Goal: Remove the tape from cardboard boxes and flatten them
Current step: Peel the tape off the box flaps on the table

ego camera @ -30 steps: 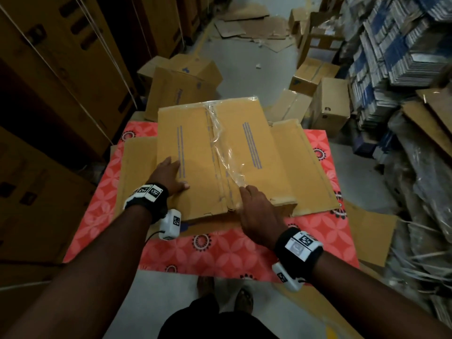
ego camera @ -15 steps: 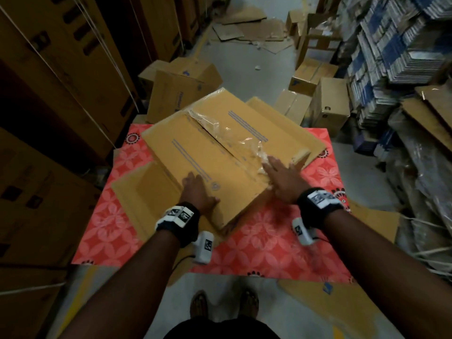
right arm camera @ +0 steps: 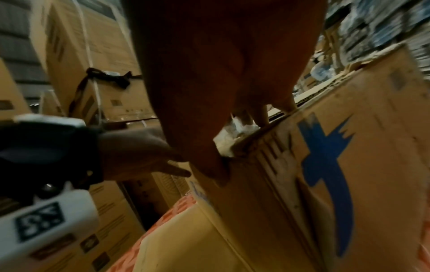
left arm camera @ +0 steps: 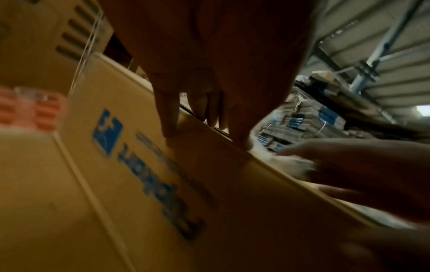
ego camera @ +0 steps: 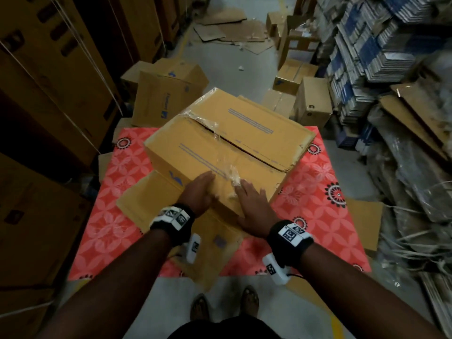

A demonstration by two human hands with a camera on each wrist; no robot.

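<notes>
A brown cardboard box [ego camera: 220,152] with blue print stands cornerwise on the red flowered table [ego camera: 318,192]. Clear tape [ego camera: 231,172] runs along its top seam and is crumpled at the near end. My left hand [ego camera: 199,189] lies with straight fingers on the box's near top edge. Beside it my right hand [ego camera: 252,201] rests on the near corner, fingers spread, the index finger touching the crumpled tape. In the right wrist view the thumb presses the box's side [right arm camera: 349,165] and the tape wad [right arm camera: 229,136] sits just under the fingers. The left wrist view shows my left fingers [left arm camera: 197,103] reaching over the edge.
Flat cardboard [ego camera: 146,199] lies under the box. Beyond the table stand more boxes [ego camera: 166,94] on the floor. Tall cartons [ego camera: 49,69] line the left, stacked flattened cartons [ego camera: 367,57] the right. A cardboard sheet [ego camera: 364,223] juts out at the table's right edge.
The box has turned anticlockwise, so a corner now faces me. Both hands have come together at that near corner, the right one by the crumpled tape end.
</notes>
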